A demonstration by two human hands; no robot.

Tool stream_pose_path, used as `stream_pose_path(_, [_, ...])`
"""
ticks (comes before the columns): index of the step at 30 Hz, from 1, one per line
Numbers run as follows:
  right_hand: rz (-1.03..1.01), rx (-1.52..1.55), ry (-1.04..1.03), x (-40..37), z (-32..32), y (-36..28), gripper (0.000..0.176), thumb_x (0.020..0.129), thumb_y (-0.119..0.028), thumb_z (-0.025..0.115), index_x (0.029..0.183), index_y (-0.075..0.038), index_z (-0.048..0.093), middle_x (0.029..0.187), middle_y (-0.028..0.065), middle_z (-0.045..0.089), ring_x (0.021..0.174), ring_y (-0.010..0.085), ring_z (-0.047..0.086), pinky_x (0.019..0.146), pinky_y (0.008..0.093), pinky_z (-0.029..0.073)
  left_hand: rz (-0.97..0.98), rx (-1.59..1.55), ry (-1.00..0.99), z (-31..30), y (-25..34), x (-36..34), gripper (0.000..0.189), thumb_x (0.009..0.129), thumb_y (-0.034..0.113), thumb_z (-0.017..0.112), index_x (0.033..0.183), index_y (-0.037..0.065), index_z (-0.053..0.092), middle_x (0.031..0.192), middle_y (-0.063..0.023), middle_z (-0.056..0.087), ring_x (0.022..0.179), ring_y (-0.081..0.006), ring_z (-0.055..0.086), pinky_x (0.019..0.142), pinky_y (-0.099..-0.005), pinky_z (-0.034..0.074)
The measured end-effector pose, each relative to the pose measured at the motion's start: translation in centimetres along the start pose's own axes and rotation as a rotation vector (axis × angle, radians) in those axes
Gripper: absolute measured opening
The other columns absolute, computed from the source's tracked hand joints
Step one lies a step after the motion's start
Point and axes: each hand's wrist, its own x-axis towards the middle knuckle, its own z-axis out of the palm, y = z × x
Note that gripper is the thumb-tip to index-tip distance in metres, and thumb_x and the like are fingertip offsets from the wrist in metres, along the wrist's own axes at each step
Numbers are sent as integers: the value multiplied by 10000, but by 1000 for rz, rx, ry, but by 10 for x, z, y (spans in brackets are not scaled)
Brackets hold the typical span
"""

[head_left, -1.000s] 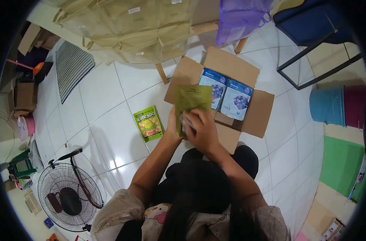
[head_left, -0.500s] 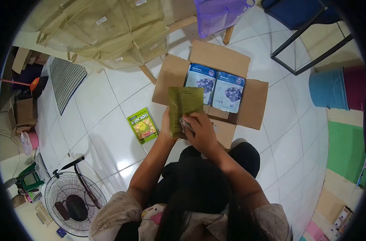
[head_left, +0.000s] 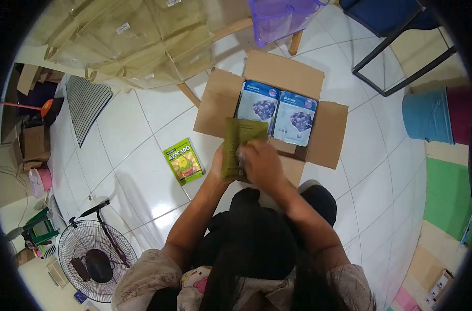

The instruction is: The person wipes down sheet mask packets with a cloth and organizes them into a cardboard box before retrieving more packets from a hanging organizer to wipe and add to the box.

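My left hand point(head_left: 216, 161) is wrapped round the left edge of an olive-green packet point(head_left: 230, 140), tilted up in front of my knees. Fine print covers the packet's face. Over that face lies my right hand point(head_left: 264, 165), blurred, its fingers closed on a small crumpled whitish piece point(head_left: 242, 154), possibly cloth or tissue. Beyond the packet stands an open cardboard box point(head_left: 283, 65) holding blue-and-white blueberry packs point(head_left: 295, 124) in two visible stacks. A green avocado packet point(head_left: 183, 161) lies flat on the tiles to the left of my hands.
A black fan point(head_left: 97, 259) stands at lower left. Olive hanging pockets point(head_left: 137, 41) and a purple organizer point(head_left: 280, 23) hang at the top. A dark metal-framed chair point(head_left: 370, 80) is upper right, with a blue bin point(head_left: 427, 116) below it. White tiles point(head_left: 127, 171) surround the box.
The olive-green packet has shifted slightly right and toward me, with both hands. My right hand has moved across its face with the whitish piece. The box and avocado packet stay put.
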Motion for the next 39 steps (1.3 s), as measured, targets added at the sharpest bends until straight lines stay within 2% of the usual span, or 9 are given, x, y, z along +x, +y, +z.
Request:
stream_pose_path(9, [48, 76, 109, 6, 3, -10, 214, 779, -40, 602, 990, -7, 623, 940, 158, 568, 880, 363, 568, 786, 477, 453, 9, -106, -234, -1, -9, 10, 426, 1023, 326, 382, 1319, 37, 483, 1215, -154, 599, 1092, -259, 605, 948, -421, 505])
stream_pose_path(13, [-42, 33, -24, 4, 1, -5, 234, 759, -48, 632, 989, -16, 604, 991, 171, 558, 923, 380, 559, 790, 461, 452, 224, 430, -158, 0, -12, -2, 417, 1026, 317, 360, 1321, 49, 482, 1226, -154, 592, 1113, -265, 593, 958, -423, 497])
stream_pose_path(18, [66, -36, 97, 36, -13, 6, 283, 766, -86, 644, 1039, -31, 589, 1049, 173, 551, 960, 380, 555, 801, 449, 456, -6, -77, -208, 1, -22, 4, 413, 1023, 308, 357, 1317, 46, 483, 1225, -146, 590, 1116, -270, 591, 945, -421, 503])
stream_pose_path(20, [87, -91, 53, 23, -6, -5, 317, 778, -122, 656, 1072, -28, 587, 1078, 178, 547, 980, 376, 552, 818, 447, 458, 317, 693, -200, -26, -27, 18, 361, 1006, 219, 398, 1306, 43, 496, 1249, -131, 578, 1142, -250, 583, 958, -392, 497])
stream_pose_path(22, [6, -20, -21, 7, -8, -18, 362, 790, -191, 687, 1096, -27, 586, 1107, 184, 538, 1009, 378, 545, 843, 448, 458, 353, 749, -213, -17, -21, 14, 354, 1007, 215, 397, 1292, 36, 507, 1238, -133, 584, 1129, -257, 591, 950, -393, 502])
stream_pose_path(27, [-74, 82, -113, -13, -23, -16, 538, 742, -329, 793, 1140, -36, 580, 1171, 179, 521, 1065, 372, 538, 901, 455, 459, -124, -160, -257, -6, -8, 8, 424, 1020, 295, 350, 1276, 0, 517, 1198, -175, 605, 1075, -312, 614, 923, -434, 520])
stream_pose_path(33, [-118, 104, -138, -5, -41, -2, 493, 726, -204, 783, 1137, -45, 562, 1115, 173, 568, 1017, 389, 573, 844, 409, 491, -126, -74, -254, 38, 14, -4, 469, 1020, 347, 391, 1336, 11, 471, 1308, -160, 555, 1205, -313, 539, 1035, -470, 427])
stream_pose_path(36, [-9, 257, 182, 1, -37, 3, 375, 785, -130, 745, 1100, -29, 569, 1050, 139, 616, 943, 283, 622, 812, 346, 501, -30, -134, -276, 31, 9, -1, 513, 991, 386, 489, 1371, 43, 449, 1347, -132, 533, 1257, -300, 498, 1072, -461, 381])
stream_pose_path(39, [548, 948, 287, -2, -24, -1, 268, 857, -76, 691, 1091, -25, 572, 1006, 73, 628, 900, 144, 606, 783, 275, 484, 69, -15, -96, 26, -9, -1, 562, 946, 398, 582, 1382, 69, 448, 1349, -120, 532, 1254, -297, 499, 1052, -446, 399])
